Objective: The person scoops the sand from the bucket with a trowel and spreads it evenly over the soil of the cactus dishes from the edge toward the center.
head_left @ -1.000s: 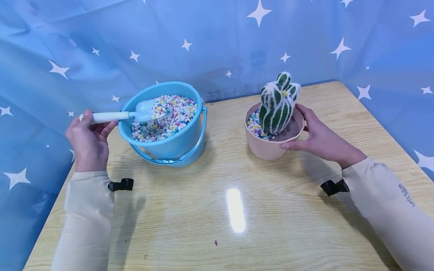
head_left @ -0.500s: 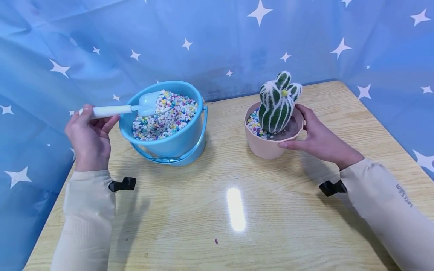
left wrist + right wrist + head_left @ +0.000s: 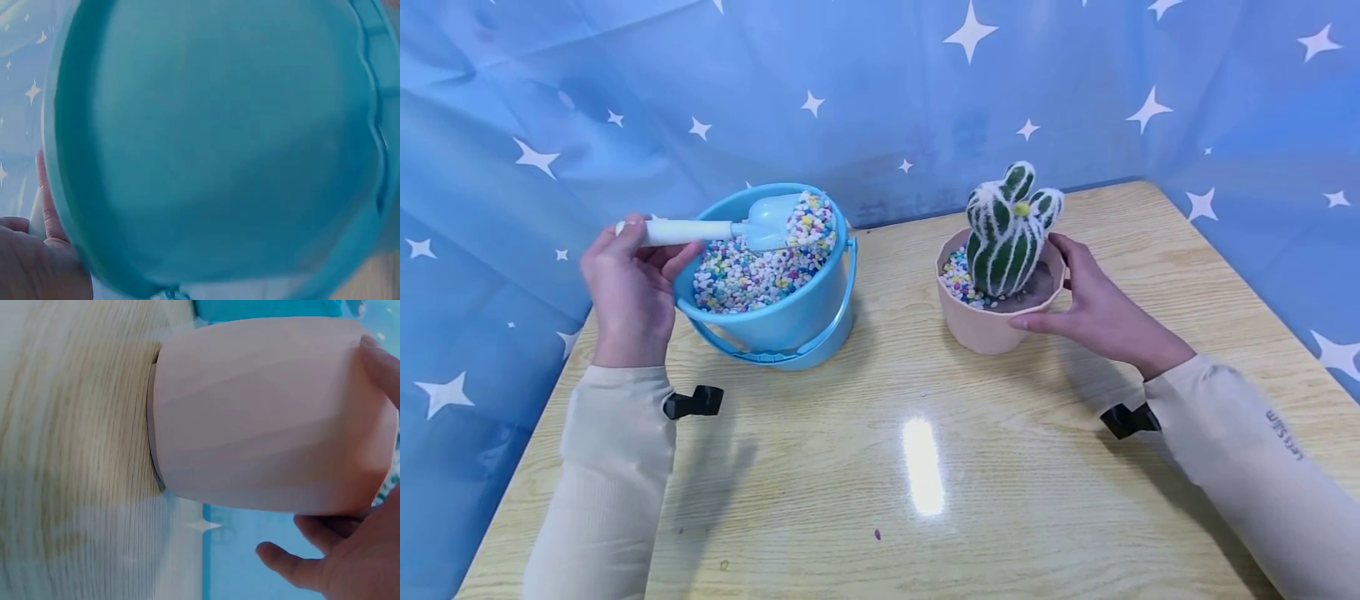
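Note:
My left hand (image 3: 632, 292) grips the white handle of a small scoop (image 3: 771, 223) with a pale blue blade. Multicoloured pebbles (image 3: 811, 221) are heaped at the blade's tip, over the blue bucket (image 3: 775, 329). More small pebbles fill much of that bucket. On the right, my right hand (image 3: 1097, 304) holds the rim of a pink flowerpot (image 3: 981, 329), thumb in front and fingers behind. A green cactus (image 3: 1007, 242) with white fuzzy stripes stands in the pot. Pebbles cover the soil on its left side, while brown soil shows on the right. The bucket's side fills most of the left wrist view.
Both containers stand on a light wooden table (image 3: 820, 500). The bucket's handle (image 3: 790, 357) hangs down at its front. A blue curtain (image 3: 880, 100) with white stars hangs behind the table and at its sides. A tiny dark speck (image 3: 877, 534) lies near the front.
My left hand has moved right and slightly up, bringing the loaded scoop from the bucket's left part toward its right rim. My right hand stays on the flowerpot.

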`<state>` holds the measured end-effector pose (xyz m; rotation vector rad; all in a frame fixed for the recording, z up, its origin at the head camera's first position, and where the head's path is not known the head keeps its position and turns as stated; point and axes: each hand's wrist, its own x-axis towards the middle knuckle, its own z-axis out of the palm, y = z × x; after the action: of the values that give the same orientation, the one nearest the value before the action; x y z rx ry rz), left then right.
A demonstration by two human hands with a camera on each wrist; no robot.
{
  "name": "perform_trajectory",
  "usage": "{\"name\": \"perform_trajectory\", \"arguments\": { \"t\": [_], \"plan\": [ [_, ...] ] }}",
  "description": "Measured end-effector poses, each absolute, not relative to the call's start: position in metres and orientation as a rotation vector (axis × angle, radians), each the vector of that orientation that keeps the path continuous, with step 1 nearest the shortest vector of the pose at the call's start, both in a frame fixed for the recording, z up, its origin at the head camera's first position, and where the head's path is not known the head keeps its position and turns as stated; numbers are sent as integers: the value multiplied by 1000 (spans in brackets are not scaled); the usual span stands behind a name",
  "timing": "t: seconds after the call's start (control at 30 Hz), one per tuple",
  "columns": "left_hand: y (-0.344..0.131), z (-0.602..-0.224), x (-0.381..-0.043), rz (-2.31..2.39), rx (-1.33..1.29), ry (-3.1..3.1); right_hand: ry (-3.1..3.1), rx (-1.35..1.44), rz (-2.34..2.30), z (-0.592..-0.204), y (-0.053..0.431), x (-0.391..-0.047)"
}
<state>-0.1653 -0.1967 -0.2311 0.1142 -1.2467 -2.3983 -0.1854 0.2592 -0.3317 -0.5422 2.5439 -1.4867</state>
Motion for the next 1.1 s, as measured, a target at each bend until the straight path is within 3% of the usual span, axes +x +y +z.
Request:
{"name": "perform_trajectory", "arguments": {
  "t": [1.1],
  "plan": [
    [-123,-221,-193,-2406,72,-1581,2511,-514,-1500,-329,259,-185]
  ]
}}
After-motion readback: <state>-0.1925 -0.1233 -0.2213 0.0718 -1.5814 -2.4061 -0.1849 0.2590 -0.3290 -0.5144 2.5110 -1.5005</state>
